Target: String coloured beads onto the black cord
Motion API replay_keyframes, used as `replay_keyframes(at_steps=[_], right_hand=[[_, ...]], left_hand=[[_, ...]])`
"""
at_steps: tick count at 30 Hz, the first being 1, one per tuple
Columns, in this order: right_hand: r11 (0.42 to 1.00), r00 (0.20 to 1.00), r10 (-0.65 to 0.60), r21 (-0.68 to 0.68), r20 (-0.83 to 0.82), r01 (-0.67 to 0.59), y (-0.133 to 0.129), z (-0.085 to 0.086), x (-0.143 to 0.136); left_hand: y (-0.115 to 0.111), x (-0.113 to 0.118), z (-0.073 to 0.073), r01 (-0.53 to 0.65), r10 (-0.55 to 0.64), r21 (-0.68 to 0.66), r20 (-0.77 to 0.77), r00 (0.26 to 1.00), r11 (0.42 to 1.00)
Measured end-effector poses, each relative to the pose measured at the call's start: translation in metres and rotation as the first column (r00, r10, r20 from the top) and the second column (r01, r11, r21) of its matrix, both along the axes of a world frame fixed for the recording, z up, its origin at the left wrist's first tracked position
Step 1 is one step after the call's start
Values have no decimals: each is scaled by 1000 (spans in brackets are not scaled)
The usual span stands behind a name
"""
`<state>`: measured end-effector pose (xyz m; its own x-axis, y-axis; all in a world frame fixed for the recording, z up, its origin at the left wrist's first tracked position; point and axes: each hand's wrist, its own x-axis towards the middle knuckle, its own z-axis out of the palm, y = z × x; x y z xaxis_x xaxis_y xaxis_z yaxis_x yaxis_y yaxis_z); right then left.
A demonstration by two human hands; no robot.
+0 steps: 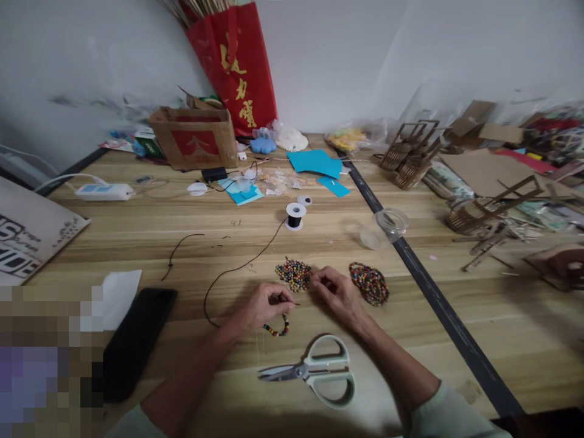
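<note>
My left hand [268, 304] pinches a thin black cord, whose short tip sticks out past the fingertips. From that hand hangs a short row of multicoloured beads [277, 331] on the cord. Fingertips of my right hand [337, 293] are drawn together at the right edge of a loose bead pile [294, 274]; whatever is between them is too small to make out. To the right of this hand lies a coiled bead string [369, 283]. The black cord [237, 267] runs back to a white spool [295, 216]. Scissors [310, 371] with pale handles lie in front of my hands.
A black phone [139, 344] and white paper [121, 295] lie at left. Behind stand a cardboard box [194, 140], red bag [246, 73] and blue paper pieces [314, 163]. Clear round containers [390, 224] and small wooden baskets [469, 216] are at right, near another person's hand [566, 264].
</note>
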<state>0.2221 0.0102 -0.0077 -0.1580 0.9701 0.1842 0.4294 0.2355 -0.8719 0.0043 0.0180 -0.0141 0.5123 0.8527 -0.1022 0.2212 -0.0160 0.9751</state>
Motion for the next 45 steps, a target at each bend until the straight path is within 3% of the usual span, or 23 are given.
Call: replay_keyframes(at_steps=[5, 13, 29, 36, 45], right_hand=[[990, 979, 63, 109, 196, -86, 0, -2, 2], [975, 923, 78, 166, 376, -150, -1, -8, 0], [971, 902, 68, 181, 426, -159, -2, -5, -2], [979, 958, 126, 124, 258, -162, -5, 0, -4], [967, 977, 193, -149, -87, -205, -7, 1, -9]], left_hand=[[0, 0, 2, 2, -2, 1, -1, 1000, 1000], [0, 0, 2, 6, -6, 22, -7, 1000, 1000], [0, 1, 1, -8, 8, 15, -17, 1000, 1000], [1, 0, 0, -16, 16, 7, -27, 1000, 1000], [0, 0, 2, -5, 7, 31, -38, 999, 999]])
